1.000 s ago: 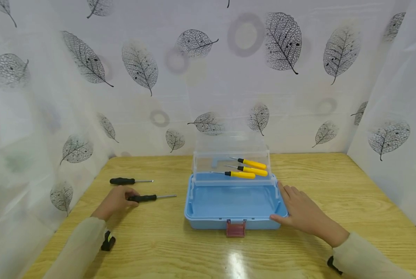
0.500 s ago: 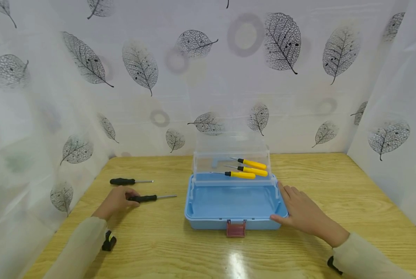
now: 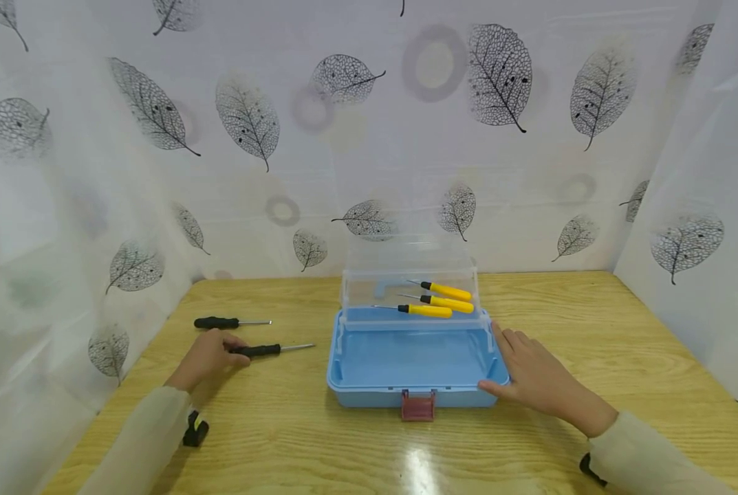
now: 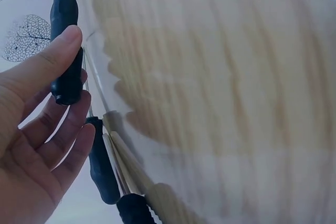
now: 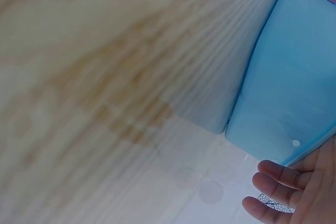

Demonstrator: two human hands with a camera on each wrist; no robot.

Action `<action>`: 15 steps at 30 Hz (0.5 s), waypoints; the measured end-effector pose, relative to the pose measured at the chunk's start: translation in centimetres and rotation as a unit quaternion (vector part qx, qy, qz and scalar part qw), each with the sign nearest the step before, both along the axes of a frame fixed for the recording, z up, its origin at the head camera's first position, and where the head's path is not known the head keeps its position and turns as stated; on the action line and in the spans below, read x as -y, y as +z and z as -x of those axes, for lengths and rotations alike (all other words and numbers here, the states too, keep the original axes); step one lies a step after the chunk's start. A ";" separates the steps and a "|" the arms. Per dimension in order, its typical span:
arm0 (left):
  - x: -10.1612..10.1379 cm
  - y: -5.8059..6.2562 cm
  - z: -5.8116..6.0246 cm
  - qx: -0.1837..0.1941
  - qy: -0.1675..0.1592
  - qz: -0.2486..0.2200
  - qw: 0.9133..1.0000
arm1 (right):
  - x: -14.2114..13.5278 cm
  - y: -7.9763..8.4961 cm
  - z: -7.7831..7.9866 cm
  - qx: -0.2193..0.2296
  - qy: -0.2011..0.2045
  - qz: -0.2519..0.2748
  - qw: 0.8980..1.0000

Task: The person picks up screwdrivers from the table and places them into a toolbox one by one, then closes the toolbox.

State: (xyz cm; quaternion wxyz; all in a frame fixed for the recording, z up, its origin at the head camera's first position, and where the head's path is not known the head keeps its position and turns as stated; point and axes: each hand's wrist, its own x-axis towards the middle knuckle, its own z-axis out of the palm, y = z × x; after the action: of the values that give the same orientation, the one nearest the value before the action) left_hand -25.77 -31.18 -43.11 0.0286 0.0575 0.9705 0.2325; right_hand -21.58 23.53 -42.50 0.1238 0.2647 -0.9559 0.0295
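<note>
In the head view my left hand point(image 3: 210, 357) pinches the handle end of a black-handled screwdriver point(image 3: 263, 350), whose metal shaft points right, toward the box. The left wrist view shows my thumb and fingertips on either side of that black handle point(image 4: 67, 72). Behind it lies a second black screwdriver point(image 3: 216, 322). My right hand point(image 3: 538, 378) rests against the right end of an uncovered light-blue toolbox point(image 3: 375, 397), thumb at the front corner and forefinger along the side. From the right wrist, several loosely bent fingers point(image 5: 278, 182) show beyond the blue wall.
Three yellow-handled screwdrivers point(image 3: 430, 311) lie in the clear raised tray point(image 3: 359, 282) at the toolbox's back. A dark red latch point(image 3: 418, 407) hangs at its front. A leaf-print curtain point(image 3: 369, 151) surrounds the wooden table point(image 3: 319, 454). Another black handle point(image 4: 134, 211) shows low in the left wrist view.
My left hand has shifted very slightly to the right, and the held screwdriver's tip has tilted up a little. The right hand and toolbox stay in place.
</note>
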 end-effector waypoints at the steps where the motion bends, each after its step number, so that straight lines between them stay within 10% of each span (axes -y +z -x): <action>1: 0.0 0.1 0.0 0.000 0.002 -0.001 1.000 | 0.0 0.0 0.0 -0.001 0.000 0.000 1.000; 15: -0.3 1.8 -0.2 -0.065 0.002 0.001 0.998 | 0.1 0.1 -0.1 0.003 0.002 0.000 1.000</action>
State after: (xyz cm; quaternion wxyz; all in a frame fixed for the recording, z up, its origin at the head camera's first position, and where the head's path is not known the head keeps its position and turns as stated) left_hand -25.54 -30.86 -41.30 -0.0348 0.0702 0.9706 0.2274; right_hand -21.52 23.48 -42.38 0.1210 0.2664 -0.9557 0.0310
